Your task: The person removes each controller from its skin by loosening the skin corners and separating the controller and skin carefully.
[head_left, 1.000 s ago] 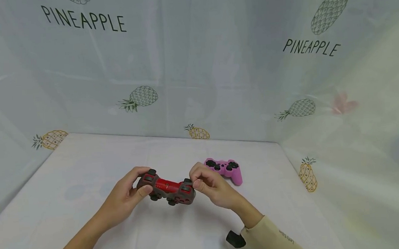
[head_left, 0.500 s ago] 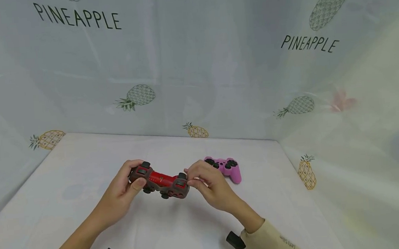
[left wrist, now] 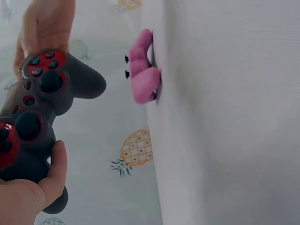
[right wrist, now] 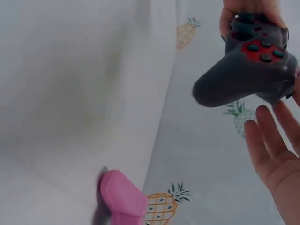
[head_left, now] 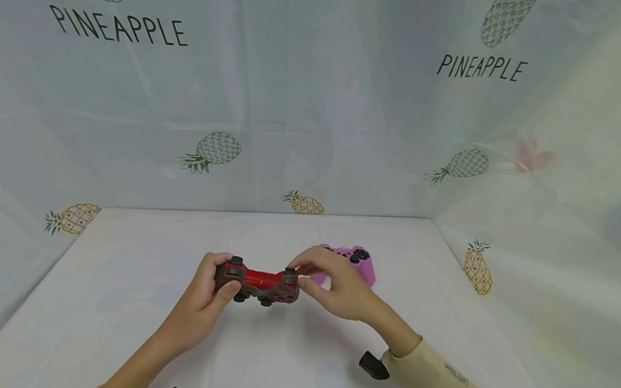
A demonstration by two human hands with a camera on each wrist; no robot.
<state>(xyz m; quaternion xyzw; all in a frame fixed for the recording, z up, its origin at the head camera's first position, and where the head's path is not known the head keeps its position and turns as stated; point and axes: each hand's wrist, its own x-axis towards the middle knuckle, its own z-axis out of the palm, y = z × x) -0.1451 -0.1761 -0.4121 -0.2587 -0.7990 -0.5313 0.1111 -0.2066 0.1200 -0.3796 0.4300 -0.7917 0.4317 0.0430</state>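
Observation:
My left hand grips one end of a dark grey and red game controller, with the thumb across its near side. The controller is held up over the white table, its shoulder-button edge turned up in the head view. At its other end is my right hand, index finger and thumb right at the shoulder buttons. In the right wrist view the other fingers of that hand extend loosely below the controller's grip. Sticks and coloured buttons face the left wrist camera.
A pink game controller lies on the white tabletop behind my right hand, which partly covers it. A pineapple-print curtain rises along the table's back and sides.
The red and grey controller shifted left, then back right, and tilts less now. My right hand's fingers have loosened and spread, and the hand covers more of the pink controller.

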